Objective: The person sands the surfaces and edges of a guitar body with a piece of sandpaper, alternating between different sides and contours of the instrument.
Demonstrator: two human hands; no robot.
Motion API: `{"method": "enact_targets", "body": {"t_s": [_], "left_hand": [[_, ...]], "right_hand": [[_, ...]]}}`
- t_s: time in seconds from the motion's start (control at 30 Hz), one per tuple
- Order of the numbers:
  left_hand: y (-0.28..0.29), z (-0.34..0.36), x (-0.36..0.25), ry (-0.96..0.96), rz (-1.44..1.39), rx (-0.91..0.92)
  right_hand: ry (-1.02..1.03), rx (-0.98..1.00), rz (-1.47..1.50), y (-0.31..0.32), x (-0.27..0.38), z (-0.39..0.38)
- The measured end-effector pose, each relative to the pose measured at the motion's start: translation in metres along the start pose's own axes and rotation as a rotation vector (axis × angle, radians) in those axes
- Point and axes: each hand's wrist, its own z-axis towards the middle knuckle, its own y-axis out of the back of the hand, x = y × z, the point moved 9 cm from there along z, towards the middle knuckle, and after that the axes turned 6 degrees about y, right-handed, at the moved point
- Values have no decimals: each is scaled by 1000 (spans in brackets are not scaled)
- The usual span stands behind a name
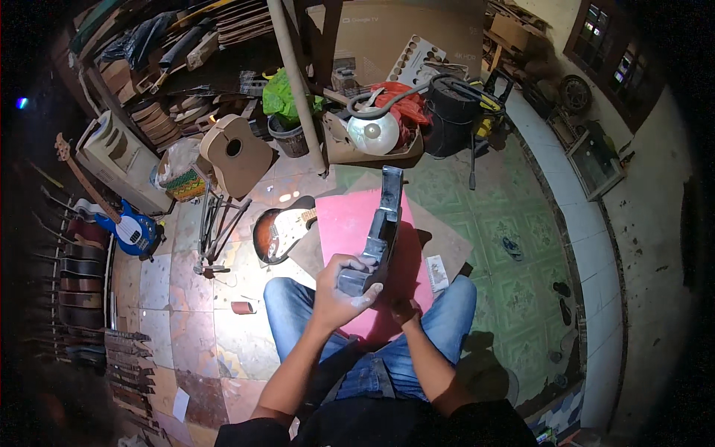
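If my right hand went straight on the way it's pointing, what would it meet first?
Probably the pink board, seen just past your right hand; depth is unclear, so they may be touching.

Downward fisheye view above the hands (pixel 337 296)

There is room to pass over the far left corner of the pink board (pixel 344 223). The dark block (pixel 383 223) is in the way over its middle. A guitar (pixel 281 233) lies by the left edge, a white box (pixel 437 274) by the right.
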Motion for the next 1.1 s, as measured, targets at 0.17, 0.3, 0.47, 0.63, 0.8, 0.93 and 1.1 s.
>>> {"method": "enact_targets", "body": {"t_s": [0.17, 0.3, 0.47, 0.63, 0.8, 0.93, 1.1], "left_hand": [[1, 16, 14, -75, -295, -174], [32, 13, -18, -56, -115, -157], [15, 12, -51, -126, -26, 45], [0, 8, -56, -121, -36, 122], [-7, 6, -61, -131, -42, 159], [-7, 4, -57, -94, -60, 152], [-6, 6, -58, -99, -72, 166]], "right_hand": [[170, -190, -471, 29, 81, -8], [210, 10, -306, -40, 203, -74], [919, 38, -805, -79, 340, -121], [1468, 102, -1245, -158, 397, -184], [1625, 304, -1607, -188, 375, -174], [1648, 238, -1708, -207, 386, -173], [1646, 301, -1743, -201, 367, -165]]}}
